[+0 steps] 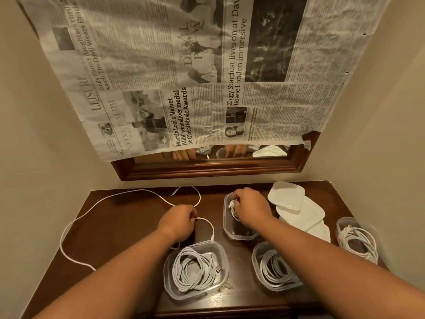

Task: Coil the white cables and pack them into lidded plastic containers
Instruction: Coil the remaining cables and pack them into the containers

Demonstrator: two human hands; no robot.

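Note:
A long white cable trails loose across the left of the dark wooden table. My left hand grips this cable near the table's middle, a small loop curving out to its right. My right hand holds a small bundle of white cable inside a clear plastic container at the back. Three more clear containers hold coiled cables: one at the front middle, one to its right, one at the far right. White lids lie stacked behind.
A wood-framed mirror leans on the wall behind the table, mostly covered by newspaper. Cream walls close in on the left and right. The table's front edge runs just below the front containers.

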